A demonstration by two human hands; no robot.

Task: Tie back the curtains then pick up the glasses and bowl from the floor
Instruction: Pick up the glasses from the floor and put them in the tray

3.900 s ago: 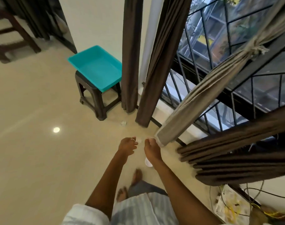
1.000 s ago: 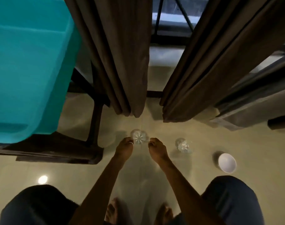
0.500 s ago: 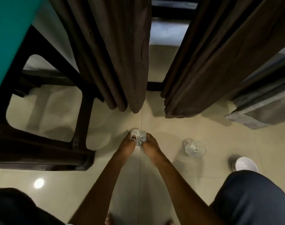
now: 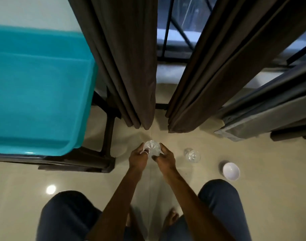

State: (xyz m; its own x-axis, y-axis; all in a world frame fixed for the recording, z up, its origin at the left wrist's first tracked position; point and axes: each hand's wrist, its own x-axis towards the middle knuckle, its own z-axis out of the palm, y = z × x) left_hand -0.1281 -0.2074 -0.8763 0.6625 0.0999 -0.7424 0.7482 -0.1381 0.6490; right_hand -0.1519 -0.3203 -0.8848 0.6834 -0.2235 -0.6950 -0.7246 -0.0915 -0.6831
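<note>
A clear cut glass sits between my two hands just below the curtain hems. My left hand grips its left side and my right hand grips its right side. Whether the glass touches the floor I cannot tell. A second clear glass stands on the floor to the right. Further right, a small white bowl rests on the tiles. Two dark brown curtains hang down to the floor ahead, and a grey curtain slants in from the right.
A teal plastic tray lies on a dark wooden stool at the left, close to my left hand. Behind the curtains is a black window grille. My knees frame the pale tiled floor below.
From standing I have crouched down to the floor. Both hands closed round the first glass, and over the last half second my head has risen, bringing the teal tray back into view.
</note>
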